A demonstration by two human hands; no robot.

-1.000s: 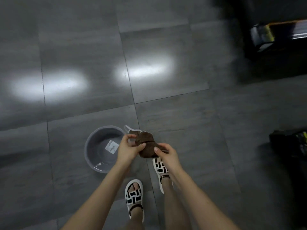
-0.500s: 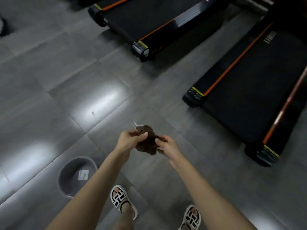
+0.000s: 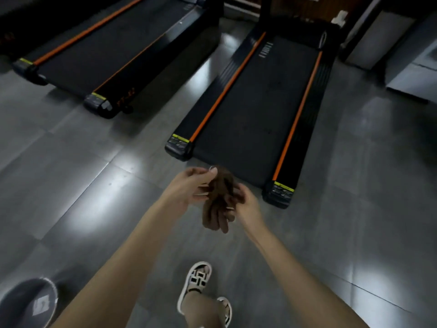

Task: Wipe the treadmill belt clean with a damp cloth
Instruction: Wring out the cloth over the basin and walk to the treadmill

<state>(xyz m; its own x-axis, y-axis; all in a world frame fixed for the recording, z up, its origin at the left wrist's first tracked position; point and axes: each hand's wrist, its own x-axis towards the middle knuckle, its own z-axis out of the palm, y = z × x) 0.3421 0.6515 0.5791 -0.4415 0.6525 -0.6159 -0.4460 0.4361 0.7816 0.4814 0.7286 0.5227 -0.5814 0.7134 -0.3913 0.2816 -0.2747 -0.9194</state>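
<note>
Plainly the cloth (image 3: 218, 200) is not on the belt yet. It is a brown, bunched wad that hangs in the air between the two hands, above the floor (image 3: 94, 185) and just short of the near end of the belt (image 3: 255, 102). The left hand (image 3: 189, 185) pinches its top between thumb and fingertips, where a pale loop (image 3: 211, 167) pokes out. The right hand (image 3: 246, 204) has its fingers curled round the wad's middle from the other side, and the loose tail droops below both. Blur smears the fingers, so how tight either grip is I cannot tell. The belt lies ahead and a little to the right, black, with an orange strip (image 3: 227, 88) along each side and no wet streak that I can make out. I judge the step in hand to be carrying and readying the cloth: wiping has not begun. The next move calls for bending low at the belt's near end, opening the wad into a flat pad, and pressing it down with one hand for strokes across the width — working up toward the far end. A second treadmill (image 3: 106, 48) stands to the left, well apart, and a grey basin (image 3: 26, 301) sits on the tiles at the lower left, to the left of the person's sandal (image 3: 197, 280).
</note>
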